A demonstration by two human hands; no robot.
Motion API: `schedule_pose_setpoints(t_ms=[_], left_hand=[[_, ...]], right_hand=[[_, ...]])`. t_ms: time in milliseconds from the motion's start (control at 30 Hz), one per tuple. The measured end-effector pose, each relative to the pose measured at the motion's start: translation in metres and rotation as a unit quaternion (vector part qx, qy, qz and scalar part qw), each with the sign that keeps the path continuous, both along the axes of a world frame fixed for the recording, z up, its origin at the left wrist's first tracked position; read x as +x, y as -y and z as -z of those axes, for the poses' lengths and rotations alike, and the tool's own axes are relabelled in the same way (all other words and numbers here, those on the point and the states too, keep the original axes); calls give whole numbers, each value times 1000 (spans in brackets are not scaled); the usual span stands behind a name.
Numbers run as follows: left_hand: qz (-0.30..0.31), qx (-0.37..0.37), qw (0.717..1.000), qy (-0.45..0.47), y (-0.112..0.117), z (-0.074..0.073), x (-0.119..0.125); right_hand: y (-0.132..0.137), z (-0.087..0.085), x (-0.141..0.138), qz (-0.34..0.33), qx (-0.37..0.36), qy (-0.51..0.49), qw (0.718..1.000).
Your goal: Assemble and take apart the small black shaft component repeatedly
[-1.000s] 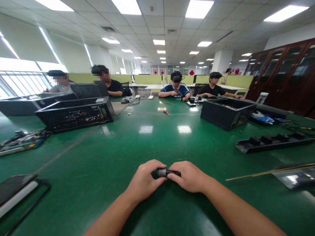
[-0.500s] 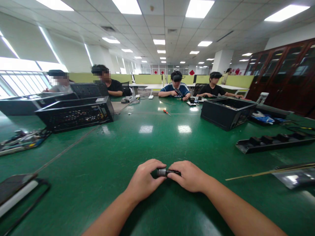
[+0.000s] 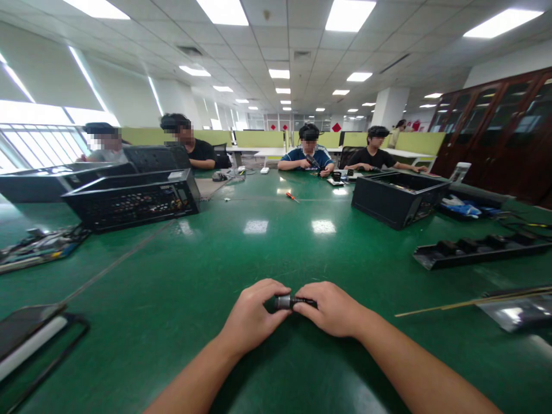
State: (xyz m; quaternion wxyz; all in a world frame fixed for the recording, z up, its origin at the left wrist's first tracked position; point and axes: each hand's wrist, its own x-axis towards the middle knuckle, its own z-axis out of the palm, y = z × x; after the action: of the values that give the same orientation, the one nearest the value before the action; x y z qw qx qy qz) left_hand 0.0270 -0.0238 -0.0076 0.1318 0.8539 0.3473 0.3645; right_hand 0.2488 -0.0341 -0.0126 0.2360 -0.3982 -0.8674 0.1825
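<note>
In front of me, a small flashlight-like black cylinder (image 3: 283, 302) with a grey band lies level between my hands, its wider end to the left. The fingers and thumb of my left hand (image 3: 257, 307) are closed around that wider end. My right hand (image 3: 330, 307) pinches the narrower dark part, with the thumb below and the fingers above. Both hands are low over the green tabletop (image 3: 276, 253). Part of the cylinder is hidden behind my fingers.
Black computer cases stand at left (image 3: 133, 201) and right (image 3: 399, 198). An orange screwdriver (image 3: 292, 197) lies farther out. At right are a black metal rail (image 3: 478, 250) and thin sticks (image 3: 448, 306); circuit boards (image 3: 41, 247) lie at left. Several people sit across the table.
</note>
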Motion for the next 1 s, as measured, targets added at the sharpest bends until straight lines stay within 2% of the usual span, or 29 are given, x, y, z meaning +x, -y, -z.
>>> schedule_pose_setpoints(t_ms=[1000], left_hand=[[-5, 22, 1000, 8, 0, 0, -1]], right_hand=[[0, -1, 2, 3, -11, -1, 1000]])
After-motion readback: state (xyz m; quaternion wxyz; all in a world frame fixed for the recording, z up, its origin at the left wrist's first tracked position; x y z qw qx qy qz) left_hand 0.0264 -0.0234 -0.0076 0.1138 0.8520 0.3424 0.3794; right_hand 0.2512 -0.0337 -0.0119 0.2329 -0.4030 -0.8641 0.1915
